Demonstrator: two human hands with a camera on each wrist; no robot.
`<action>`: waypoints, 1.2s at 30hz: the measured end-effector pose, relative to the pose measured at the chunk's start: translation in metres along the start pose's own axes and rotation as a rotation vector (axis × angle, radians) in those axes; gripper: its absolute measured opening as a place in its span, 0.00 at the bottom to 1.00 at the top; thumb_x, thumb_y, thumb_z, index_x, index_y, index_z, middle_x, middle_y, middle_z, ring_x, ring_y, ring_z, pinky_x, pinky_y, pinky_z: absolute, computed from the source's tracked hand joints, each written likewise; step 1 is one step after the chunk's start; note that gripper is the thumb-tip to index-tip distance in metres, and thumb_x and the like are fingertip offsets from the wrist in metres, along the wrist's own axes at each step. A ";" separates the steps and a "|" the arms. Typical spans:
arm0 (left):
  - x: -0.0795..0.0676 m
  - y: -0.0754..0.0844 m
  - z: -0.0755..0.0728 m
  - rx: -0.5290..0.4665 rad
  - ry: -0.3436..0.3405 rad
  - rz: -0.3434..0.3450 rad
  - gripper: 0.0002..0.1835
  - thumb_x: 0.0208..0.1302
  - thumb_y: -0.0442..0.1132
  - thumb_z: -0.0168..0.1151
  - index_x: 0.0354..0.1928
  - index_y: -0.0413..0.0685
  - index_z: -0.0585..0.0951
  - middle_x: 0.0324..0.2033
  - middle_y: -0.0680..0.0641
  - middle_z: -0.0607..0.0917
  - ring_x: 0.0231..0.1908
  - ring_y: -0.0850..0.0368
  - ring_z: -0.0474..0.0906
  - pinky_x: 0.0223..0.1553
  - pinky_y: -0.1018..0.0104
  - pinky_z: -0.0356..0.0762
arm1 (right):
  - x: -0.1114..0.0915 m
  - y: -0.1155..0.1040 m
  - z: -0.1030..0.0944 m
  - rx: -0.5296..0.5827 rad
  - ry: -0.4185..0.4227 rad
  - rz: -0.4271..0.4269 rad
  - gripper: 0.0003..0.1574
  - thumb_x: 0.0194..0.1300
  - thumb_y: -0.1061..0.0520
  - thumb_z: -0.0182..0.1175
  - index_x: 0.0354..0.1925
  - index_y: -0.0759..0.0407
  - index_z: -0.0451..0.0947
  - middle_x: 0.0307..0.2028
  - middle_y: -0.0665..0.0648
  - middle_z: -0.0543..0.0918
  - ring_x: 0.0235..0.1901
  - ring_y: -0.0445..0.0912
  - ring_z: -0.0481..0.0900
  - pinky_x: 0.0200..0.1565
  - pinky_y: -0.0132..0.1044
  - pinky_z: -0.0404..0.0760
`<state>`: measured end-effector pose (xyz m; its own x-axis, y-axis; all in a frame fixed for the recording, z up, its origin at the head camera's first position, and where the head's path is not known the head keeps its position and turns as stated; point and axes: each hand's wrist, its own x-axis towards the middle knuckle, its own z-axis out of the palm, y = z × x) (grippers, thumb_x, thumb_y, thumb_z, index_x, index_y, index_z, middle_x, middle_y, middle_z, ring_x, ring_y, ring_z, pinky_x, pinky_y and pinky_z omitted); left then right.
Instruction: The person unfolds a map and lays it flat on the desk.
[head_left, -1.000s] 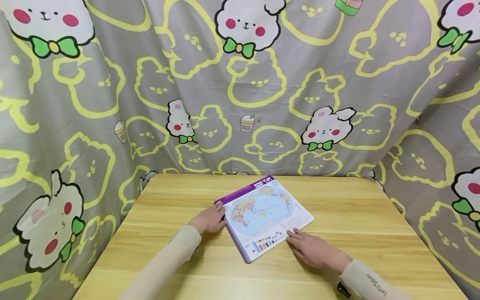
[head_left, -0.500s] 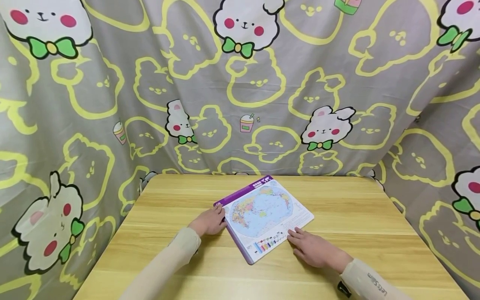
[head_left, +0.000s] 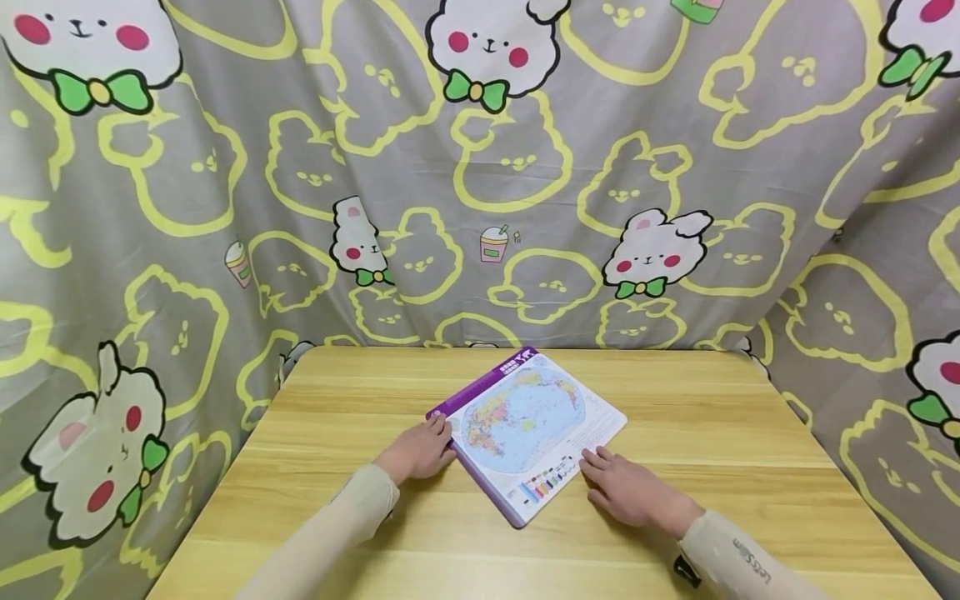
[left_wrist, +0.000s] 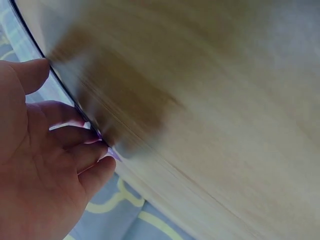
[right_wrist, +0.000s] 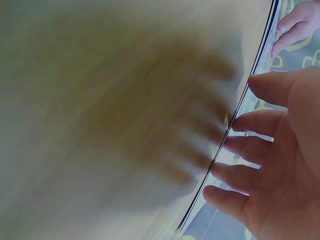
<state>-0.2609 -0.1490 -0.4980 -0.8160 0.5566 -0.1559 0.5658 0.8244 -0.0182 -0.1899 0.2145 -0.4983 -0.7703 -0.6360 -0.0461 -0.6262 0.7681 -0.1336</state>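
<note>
The purple-bordered world map (head_left: 525,423) lies on the wood-grained table (head_left: 750,450) between the fingers of the left hand (head_left: 420,448) and the right hand (head_left: 628,490), which are relaxed, nearly straight, and touch two of its edges.

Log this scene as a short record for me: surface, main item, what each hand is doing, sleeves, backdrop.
surface: wooden table
item: world map with a purple header strip, lying askew
left hand: touching the map's left edge, near the header strip
right hand: touching the map's lower right edge
sleeves: pale
backdrop: grey cartoon-print curtain
</note>
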 end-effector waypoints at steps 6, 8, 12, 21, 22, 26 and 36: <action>-0.006 0.004 0.000 0.006 0.018 0.006 0.31 0.71 0.50 0.48 0.64 0.30 0.65 0.64 0.30 0.65 0.65 0.39 0.61 0.65 0.53 0.61 | 0.004 0.002 0.002 -0.011 0.005 0.040 0.31 0.69 0.51 0.53 0.60 0.74 0.68 0.61 0.72 0.68 0.61 0.67 0.64 0.60 0.59 0.65; -0.008 0.006 0.000 0.006 0.021 0.008 0.31 0.71 0.50 0.48 0.64 0.30 0.66 0.64 0.30 0.65 0.65 0.39 0.61 0.64 0.53 0.61 | 0.006 0.003 0.002 -0.008 0.001 0.054 0.32 0.69 0.51 0.53 0.60 0.74 0.68 0.61 0.72 0.68 0.62 0.66 0.63 0.60 0.59 0.65; -0.011 0.009 -0.001 0.012 0.015 0.007 0.31 0.71 0.50 0.48 0.64 0.30 0.66 0.64 0.31 0.65 0.64 0.40 0.61 0.65 0.53 0.61 | 0.008 0.004 0.001 0.008 0.002 0.069 0.32 0.69 0.51 0.53 0.59 0.76 0.68 0.61 0.74 0.67 0.61 0.67 0.63 0.60 0.60 0.65; -0.017 0.015 -0.001 0.030 -0.002 0.012 0.32 0.71 0.52 0.47 0.65 0.31 0.66 0.64 0.31 0.65 0.65 0.40 0.61 0.65 0.55 0.61 | 0.014 0.008 0.000 0.014 0.002 0.091 0.33 0.69 0.50 0.53 0.56 0.79 0.69 0.60 0.76 0.67 0.61 0.68 0.64 0.60 0.60 0.65; -0.018 0.016 -0.001 0.035 0.000 0.015 0.32 0.70 0.52 0.47 0.65 0.31 0.66 0.64 0.31 0.65 0.65 0.40 0.62 0.65 0.55 0.61 | 0.015 0.008 -0.001 0.014 -0.003 0.097 0.33 0.69 0.50 0.53 0.56 0.79 0.69 0.60 0.76 0.67 0.61 0.68 0.63 0.60 0.60 0.64; -0.022 0.019 -0.002 0.047 0.007 0.031 0.32 0.70 0.52 0.48 0.64 0.32 0.67 0.64 0.32 0.66 0.64 0.40 0.63 0.64 0.55 0.62 | 0.018 0.009 -0.002 0.019 -0.021 0.119 0.35 0.69 0.49 0.54 0.56 0.80 0.68 0.61 0.76 0.66 0.61 0.68 0.63 0.60 0.59 0.64; -0.029 0.025 -0.001 0.051 -0.012 0.037 0.33 0.71 0.53 0.47 0.65 0.33 0.66 0.65 0.33 0.65 0.64 0.41 0.62 0.65 0.55 0.61 | 0.026 0.015 0.000 0.008 -0.028 0.133 0.37 0.68 0.47 0.54 0.57 0.80 0.68 0.61 0.77 0.65 0.61 0.68 0.63 0.60 0.57 0.65</action>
<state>-0.2235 -0.1446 -0.4929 -0.7932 0.5850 -0.1690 0.6010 0.7968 -0.0627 -0.2196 0.2098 -0.5015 -0.8430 -0.5301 -0.0916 -0.5173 0.8455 -0.1325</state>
